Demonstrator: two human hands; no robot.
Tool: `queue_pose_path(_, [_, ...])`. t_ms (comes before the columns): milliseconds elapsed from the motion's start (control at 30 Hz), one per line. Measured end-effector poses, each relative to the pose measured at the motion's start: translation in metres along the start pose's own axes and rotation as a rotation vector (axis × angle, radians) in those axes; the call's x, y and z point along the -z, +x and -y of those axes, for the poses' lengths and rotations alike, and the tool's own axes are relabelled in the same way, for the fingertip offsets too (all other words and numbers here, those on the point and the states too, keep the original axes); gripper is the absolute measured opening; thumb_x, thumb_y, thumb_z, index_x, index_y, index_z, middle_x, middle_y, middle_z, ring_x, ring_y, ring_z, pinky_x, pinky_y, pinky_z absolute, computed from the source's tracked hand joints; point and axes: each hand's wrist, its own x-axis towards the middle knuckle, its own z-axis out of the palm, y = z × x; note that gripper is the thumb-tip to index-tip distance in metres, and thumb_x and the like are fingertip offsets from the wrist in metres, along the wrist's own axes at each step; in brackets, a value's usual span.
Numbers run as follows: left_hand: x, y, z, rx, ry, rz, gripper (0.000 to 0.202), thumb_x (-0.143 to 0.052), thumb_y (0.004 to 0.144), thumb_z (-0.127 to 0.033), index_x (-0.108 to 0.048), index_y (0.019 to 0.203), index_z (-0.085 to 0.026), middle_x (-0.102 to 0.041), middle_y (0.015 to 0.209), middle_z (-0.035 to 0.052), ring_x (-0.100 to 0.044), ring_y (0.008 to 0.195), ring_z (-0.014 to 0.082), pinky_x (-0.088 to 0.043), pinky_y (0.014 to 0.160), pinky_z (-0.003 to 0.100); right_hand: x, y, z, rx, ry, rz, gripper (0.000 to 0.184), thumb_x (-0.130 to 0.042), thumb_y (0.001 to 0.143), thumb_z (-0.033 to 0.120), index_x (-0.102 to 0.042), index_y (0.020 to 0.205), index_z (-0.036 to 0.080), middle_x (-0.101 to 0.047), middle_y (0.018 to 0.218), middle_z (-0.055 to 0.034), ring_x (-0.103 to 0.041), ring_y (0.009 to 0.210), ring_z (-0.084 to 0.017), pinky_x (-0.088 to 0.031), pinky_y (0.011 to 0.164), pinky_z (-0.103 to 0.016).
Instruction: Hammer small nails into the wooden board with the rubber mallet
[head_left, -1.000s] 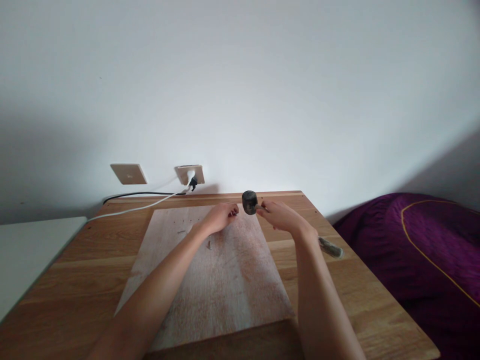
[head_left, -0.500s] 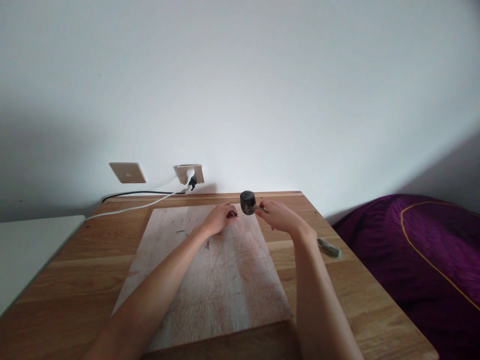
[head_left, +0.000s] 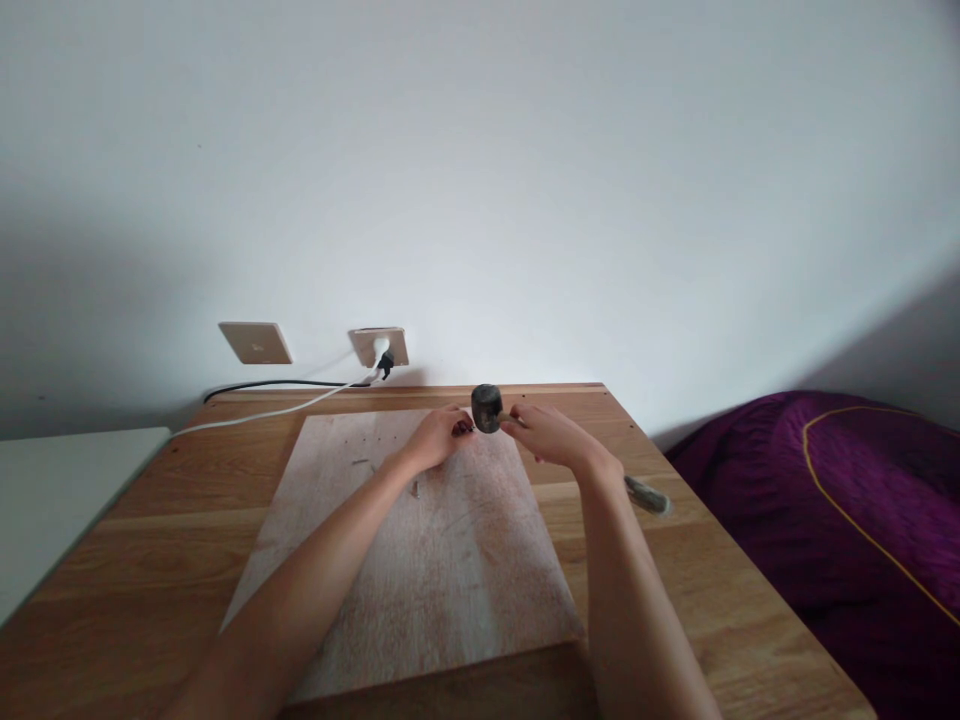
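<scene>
Right hand [head_left: 551,432], center of frame, was closed around the handle of a dark mallet [head_left: 487,408]; mallet head was at center, just right of the left hand [head_left: 441,437], handle end sticking out past the right wrist. Left hand had fingers curled near the far edge of a pale board [head_left: 450,570]; couldn't tell what they pinched, too small. Two thin nail-like pieces [head_left: 361,461] lay on the board, left of center. Board lay flat on a wooden desk [head_left: 720,590]. Purple cloth [head_left: 750,480], lower right.
</scene>
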Motion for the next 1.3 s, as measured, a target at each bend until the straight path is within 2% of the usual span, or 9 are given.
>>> queue_pose_path(300, [0.001, -0.001, -0.003, -0.01, 0.018, -0.003, 0.008, -0.067, 0.084, -0.012, -0.073, 0.087, -0.016, -0.068, 0.086, 0.0032, -0.065, 0.076, 0.0171, -0.051, 0.077, 0.03, -0.002, 0.006, -0.007, 0.002, 0.044, -0.063, 0.026, -0.046, 0.1, 0.033, -0.063, 0.089, 0.017, -0.071, 0.084, -0.0092, -0.059, 0.058, -0.014, -0.037, 0.058, -0.026])
queue_pose_path(567, [0.002, -0.001, -0.002, -0.032, 0.094, -0.008, 0.011, -0.067, 0.082, -0.012, -0.075, 0.088, -0.016, -0.069, 0.086, 0.005, -0.066, 0.08, 0.0206, -0.05, 0.076, 0.03, -0.033, 0.011, -0.011, -0.12, 0.37, -0.201, 0.022, -0.049, 0.091, 0.029, -0.054, 0.072, 0.02, -0.057, 0.058, -0.001, -0.057, 0.056, -0.015, -0.04, 0.054, -0.024])
queue_pose_path(667, [0.003, -0.001, -0.002, -0.024, 0.077, -0.007, 0.014, -0.067, 0.082, -0.01, -0.076, 0.09, -0.016, -0.07, 0.087, 0.0055, -0.066, 0.079, 0.0202, -0.051, 0.076, 0.029, -0.035, 0.0, -0.011, -0.118, 0.409, -0.212, 0.018, -0.049, 0.089, 0.031, -0.052, 0.075, 0.021, -0.056, 0.061, 0.0002, -0.057, 0.056, -0.014, -0.044, 0.054, -0.024])
queue_pose_path(800, [0.003, -0.003, -0.002, -0.016, 0.047, -0.001, 0.013, -0.068, 0.081, -0.011, -0.077, 0.089, -0.016, -0.072, 0.088, 0.0062, -0.067, 0.078, 0.0195, -0.051, 0.076, 0.029, -0.037, -0.027, -0.008, -0.036, 0.683, -0.31, 0.031, -0.048, 0.092, 0.052, -0.05, 0.103, 0.023, -0.059, 0.073, 0.0031, -0.059, 0.054, -0.013, -0.049, 0.05, -0.024])
queue_pose_path(867, [0.004, -0.004, -0.002, -0.017, 0.046, -0.002, 0.012, -0.069, 0.081, -0.013, -0.077, 0.09, -0.015, -0.073, 0.089, 0.0068, -0.068, 0.08, 0.0197, -0.051, 0.076, 0.028, -0.047, -0.042, -0.007, -0.045, 0.793, -0.262, 0.042, -0.052, 0.089, 0.061, -0.047, 0.111, 0.025, -0.056, 0.068, 0.0074, -0.053, 0.044, -0.011, -0.044, 0.042, -0.023])
queue_pose_path(1000, [0.004, -0.004, -0.003, -0.003, 0.081, 0.006, 0.015, -0.066, 0.083, -0.015, -0.077, 0.092, -0.017, -0.074, 0.09, 0.0057, -0.068, 0.081, 0.0195, -0.051, 0.077, 0.027, -0.054, -0.061, 0.001, -0.211, 0.817, -0.124, 0.049, -0.066, 0.077, 0.063, -0.055, 0.1, 0.022, -0.046, 0.055, 0.0117, -0.035, 0.034, -0.006, -0.025, 0.032, -0.017])
queue_pose_path(1167, [0.004, -0.005, -0.004, -0.047, 0.101, 0.01, 0.014, -0.065, 0.083, -0.016, -0.077, 0.09, -0.017, -0.074, 0.092, 0.0064, -0.068, 0.082, 0.0196, -0.05, 0.08, 0.027, -0.019, -0.077, 0.039, 0.057, 1.013, -0.311, 0.05, -0.074, 0.08, 0.055, -0.055, 0.114, 0.023, -0.061, 0.071, 0.0057, -0.057, 0.05, -0.01, -0.046, 0.045, -0.021])
queue_pose_path(1233, [0.004, -0.005, -0.003, -0.048, 0.102, 0.008, 0.015, -0.064, 0.083, -0.015, -0.078, 0.091, -0.017, -0.074, 0.093, 0.0071, -0.068, 0.083, 0.0201, -0.05, 0.08, 0.027, -0.023, -0.082, 0.046, 0.073, 1.051, -0.306, 0.055, -0.066, 0.085, 0.064, -0.052, 0.121, 0.024, -0.064, 0.07, 0.0045, -0.06, 0.049, -0.013, -0.048, 0.044, -0.024])
queue_pose_path(1300, [0.004, -0.005, -0.003, -0.028, 0.113, 0.018, 0.015, -0.064, 0.083, -0.015, -0.078, 0.089, -0.017, -0.074, 0.091, 0.0074, -0.068, 0.084, 0.021, -0.05, 0.08, 0.027, -0.045, -0.086, 0.042, 0.025, 1.01, -0.331, 0.054, -0.065, 0.083, 0.069, -0.055, 0.106, 0.022, -0.055, 0.055, 0.0084, -0.053, 0.042, -0.012, -0.043, 0.04, -0.022])
